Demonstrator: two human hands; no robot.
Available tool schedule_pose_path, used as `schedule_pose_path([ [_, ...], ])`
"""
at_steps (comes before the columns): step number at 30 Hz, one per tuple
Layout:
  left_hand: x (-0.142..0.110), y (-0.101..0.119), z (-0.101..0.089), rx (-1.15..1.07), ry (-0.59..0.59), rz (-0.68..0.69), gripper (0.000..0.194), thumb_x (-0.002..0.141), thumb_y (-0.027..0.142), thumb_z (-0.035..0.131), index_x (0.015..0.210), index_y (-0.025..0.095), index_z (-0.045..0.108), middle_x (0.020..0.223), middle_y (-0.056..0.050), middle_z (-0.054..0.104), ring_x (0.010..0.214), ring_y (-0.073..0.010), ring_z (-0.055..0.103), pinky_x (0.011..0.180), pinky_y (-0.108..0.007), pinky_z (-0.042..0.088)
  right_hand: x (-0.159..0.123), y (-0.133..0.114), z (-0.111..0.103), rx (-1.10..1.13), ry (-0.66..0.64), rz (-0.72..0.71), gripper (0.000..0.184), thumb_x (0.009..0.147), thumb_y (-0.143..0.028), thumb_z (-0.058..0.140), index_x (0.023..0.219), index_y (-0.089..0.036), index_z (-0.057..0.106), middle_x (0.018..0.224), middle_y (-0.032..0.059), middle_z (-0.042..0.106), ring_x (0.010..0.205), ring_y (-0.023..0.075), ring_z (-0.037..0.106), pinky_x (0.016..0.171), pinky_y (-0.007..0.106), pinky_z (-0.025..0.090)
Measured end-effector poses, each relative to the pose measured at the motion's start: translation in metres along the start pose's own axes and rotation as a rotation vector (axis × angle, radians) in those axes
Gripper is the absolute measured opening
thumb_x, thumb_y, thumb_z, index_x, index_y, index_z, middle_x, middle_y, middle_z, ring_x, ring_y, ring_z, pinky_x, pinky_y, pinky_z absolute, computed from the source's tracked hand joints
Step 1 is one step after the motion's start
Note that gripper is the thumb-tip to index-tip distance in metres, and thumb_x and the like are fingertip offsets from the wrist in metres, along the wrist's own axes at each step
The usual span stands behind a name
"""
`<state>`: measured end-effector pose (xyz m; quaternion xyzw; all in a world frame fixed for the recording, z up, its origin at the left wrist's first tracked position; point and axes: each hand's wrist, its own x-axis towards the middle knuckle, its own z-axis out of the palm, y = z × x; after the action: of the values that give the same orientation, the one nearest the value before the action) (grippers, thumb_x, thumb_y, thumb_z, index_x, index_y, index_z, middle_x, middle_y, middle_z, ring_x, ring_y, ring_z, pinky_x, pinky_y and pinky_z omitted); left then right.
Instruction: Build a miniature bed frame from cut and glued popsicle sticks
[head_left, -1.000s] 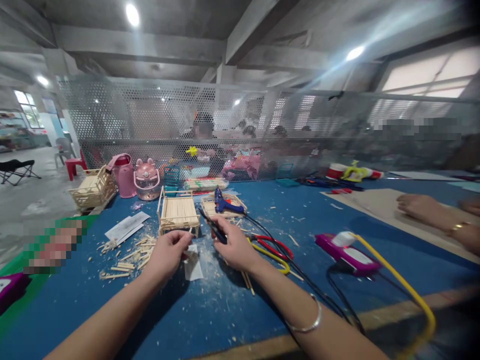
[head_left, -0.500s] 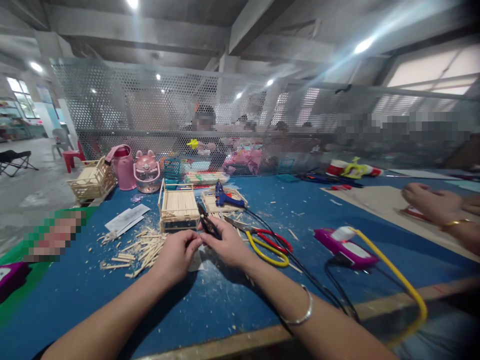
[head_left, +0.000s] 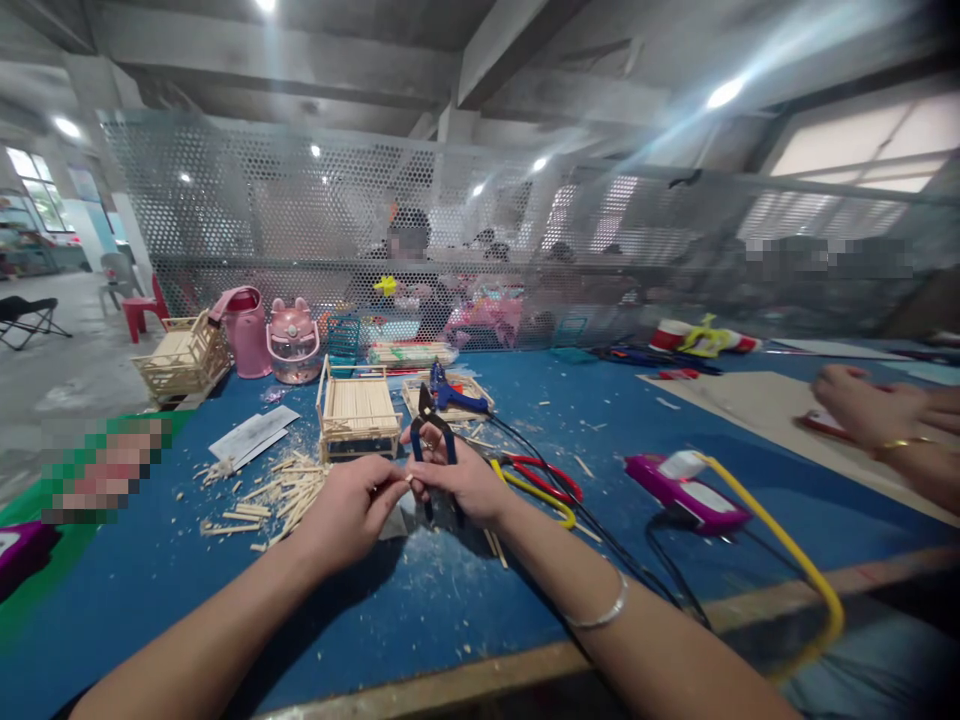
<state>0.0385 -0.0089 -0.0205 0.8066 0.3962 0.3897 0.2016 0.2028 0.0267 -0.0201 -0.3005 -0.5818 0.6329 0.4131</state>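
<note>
My right hand (head_left: 472, 482) is wrapped round dark blue-handled cutting pliers (head_left: 450, 445), whose black jaws point up and away and whose handles are spread. My left hand (head_left: 352, 508) is pinched closed, its fingertips meeting my right fingers at a small pale piece (head_left: 409, 478), apparently a bit of wooden stick. Just beyond my hands sits a small bed-like frame of wooden sticks (head_left: 360, 408). Loose cut sticks (head_left: 289, 495) lie in a pile left of my left hand. Partly hidden behind my right hand are scissors with red and yellow handles (head_left: 551, 505).
A blue glue gun (head_left: 459, 397) rests on a second stick frame, its cord running right. Further off stand a pink jug (head_left: 247, 335) and a pink bottle (head_left: 293, 340). A purple power strip (head_left: 686, 495) lies right, near a co-worker's hands (head_left: 874, 405). A perforated screen (head_left: 337, 220) spans the back.
The pliers have turned more upright and their handles have spread apart in my right hand. My left fingertips have moved slightly right, against my right fingers.
</note>
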Motion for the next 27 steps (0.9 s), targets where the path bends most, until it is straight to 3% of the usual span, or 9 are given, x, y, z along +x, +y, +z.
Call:
schedule_pose_path([
  [5,0.001,0.010,-0.005,-0.190,-0.055,-0.138,0.022,0.083,0.027,0.050,0.073,0.016,0.066,0.066,-0.001,0.064,0.060,-0.0117,0.052,0.058,-0.021,0.038,0.000,0.004,-0.001,0.101,-0.069,0.033,0.046,0.061,-0.030,0.075,0.098,-0.018,0.048,0.052,-0.0066,0.058,0.044,0.0089,0.052,0.048,0.022,0.041],
  [9,0.003,0.006,-0.005,-0.380,-0.114,-0.259,0.024,0.080,0.034,0.050,0.071,0.015,0.061,0.060,0.001,0.057,0.052,-0.0099,0.044,0.050,-0.021,0.034,0.000,0.003,0.000,0.237,-0.121,0.045,0.048,0.063,-0.029,0.074,0.102,-0.019,0.049,0.053,-0.0063,0.057,0.045,0.0094,0.052,0.049,0.024,0.043],
  [12,0.003,-0.002,-0.004,-0.170,-0.052,-0.309,0.019,0.077,0.026,0.051,0.063,0.015,0.058,0.055,0.002,0.052,0.051,-0.0102,0.043,0.049,-0.021,0.030,-0.001,-0.002,0.001,0.308,-0.134,-0.020,0.046,0.062,-0.025,0.074,0.100,-0.019,0.050,0.053,-0.0072,0.055,0.045,0.0078,0.048,0.049,0.024,0.043],
  [15,0.002,-0.007,-0.003,0.071,-0.040,-0.343,0.027,0.078,0.028,0.050,0.054,0.015,0.057,0.048,0.002,0.050,0.048,-0.0112,0.043,0.048,-0.023,0.027,0.000,-0.005,0.000,0.272,-0.084,-0.079,0.041,0.064,-0.025,0.073,0.097,-0.019,0.051,0.052,-0.0072,0.054,0.045,0.0074,0.047,0.051,0.024,0.043],
  [18,0.002,-0.008,-0.001,0.101,0.021,-0.277,0.028,0.080,0.034,0.051,0.065,0.016,0.067,0.056,-0.002,0.060,0.054,-0.0143,0.051,0.053,-0.025,0.034,0.002,-0.002,-0.002,0.175,0.022,-0.045,0.041,0.064,-0.027,0.073,0.097,-0.019,0.050,0.052,-0.0069,0.056,0.044,0.0075,0.049,0.051,0.023,0.044],
  [22,0.001,-0.004,0.006,-0.118,0.188,-0.157,0.024,0.079,0.030,0.057,0.096,0.020,0.070,0.085,-0.006,0.069,0.076,-0.0172,0.060,0.067,-0.026,0.044,0.004,0.004,0.003,0.133,0.084,0.017,0.049,0.059,-0.030,0.075,0.099,-0.019,0.049,0.054,-0.0062,0.059,0.044,0.0083,0.052,0.049,0.022,0.043],
  [27,0.003,-0.002,0.012,-0.426,0.272,-0.194,0.021,0.076,0.034,0.060,0.081,0.018,0.073,0.068,-0.003,0.067,0.066,-0.0149,0.059,0.065,-0.026,0.045,0.003,0.005,0.012,0.138,0.053,0.010,0.055,0.059,-0.039,0.076,0.102,-0.018,0.049,0.055,-0.0068,0.058,0.047,0.0082,0.054,0.053,0.022,0.044],
])
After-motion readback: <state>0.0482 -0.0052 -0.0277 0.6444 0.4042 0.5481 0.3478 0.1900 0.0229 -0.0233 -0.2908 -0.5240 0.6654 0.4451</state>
